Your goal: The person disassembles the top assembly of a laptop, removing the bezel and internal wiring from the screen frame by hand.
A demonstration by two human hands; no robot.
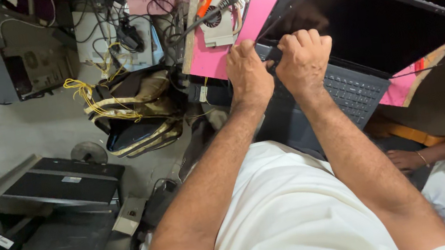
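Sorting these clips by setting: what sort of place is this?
Probably an electronics repair shop: an open laptop on a pink worktable, a loose cooling fan beside it, and black printers on the floor.

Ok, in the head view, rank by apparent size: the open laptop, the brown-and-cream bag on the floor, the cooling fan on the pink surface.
1. Open laptop, largest.
2. Brown-and-cream bag; it lies lower on the floor, so its true size is unsure.
3. Cooling fan, smallest.
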